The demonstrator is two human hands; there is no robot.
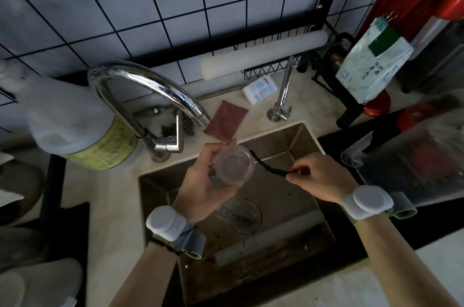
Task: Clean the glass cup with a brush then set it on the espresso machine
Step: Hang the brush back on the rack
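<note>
Over a steel sink (308, 142) set in a pale counter (113, 193) below a tiled wall (175, 5), the left hand (203, 181) cradles a glass cup (233, 164), fingers curled round it, while just right of it the right hand (324, 177) pinches a thin black brush (268, 167) touching the rim.

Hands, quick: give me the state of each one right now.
Left hand: closed around the glass cup, holding it over the sink.
Right hand: pinching the thin dark brush, whose tip is at the cup's rim.

text: none legible | yellow bottle label (110, 148): print blurred | white bag (371, 73): characters unreadable
</note>
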